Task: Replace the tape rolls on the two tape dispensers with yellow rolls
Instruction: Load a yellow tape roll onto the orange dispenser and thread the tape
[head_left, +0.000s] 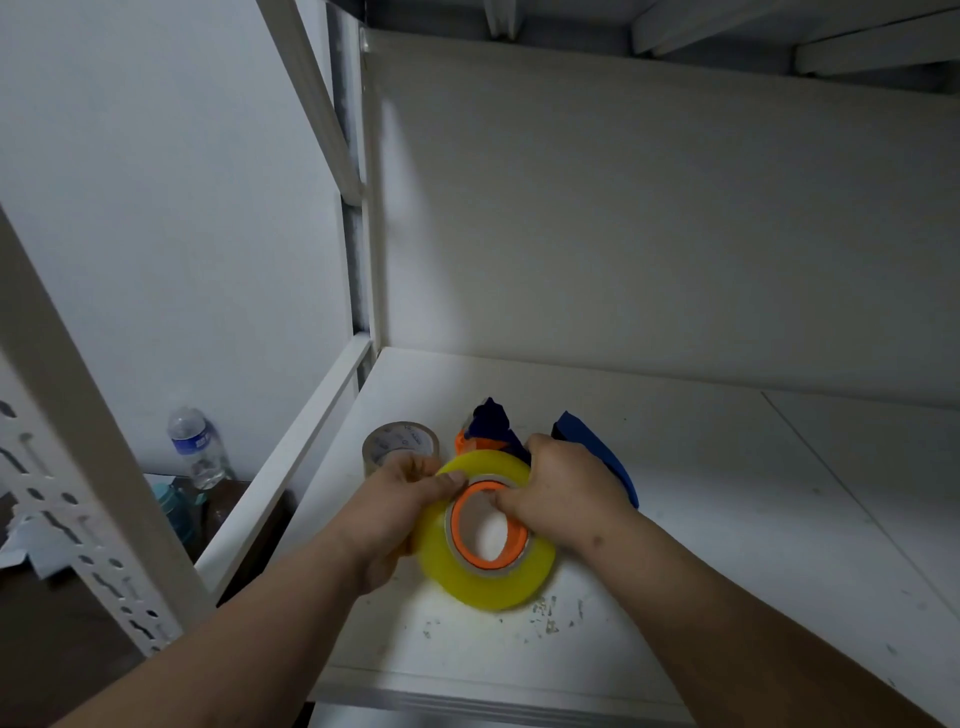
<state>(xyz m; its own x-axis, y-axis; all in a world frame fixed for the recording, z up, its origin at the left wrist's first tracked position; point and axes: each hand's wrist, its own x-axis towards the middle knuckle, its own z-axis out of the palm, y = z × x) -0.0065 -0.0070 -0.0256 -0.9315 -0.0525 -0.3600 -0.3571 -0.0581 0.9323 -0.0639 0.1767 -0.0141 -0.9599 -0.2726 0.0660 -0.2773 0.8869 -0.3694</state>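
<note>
Both hands are gripping the yellow roll (485, 535) above the shelf (727, 519) — left hand (395, 512) pinching its rim, right hand (563, 491) hooking fingers into the orange core — blue dispenser (597, 452) lying just beyond, nearest the right hand.

A white shelf (727, 467), scuffed near its front edge, sits inside a white metal rack with a perforated upright (78, 525). Pale walls (156, 208) surround it; light falls on the shelf's back left corner.

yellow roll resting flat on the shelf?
No, both hands, left hand and right hand, hold the yellow roll tilted above the shelf.
</note>
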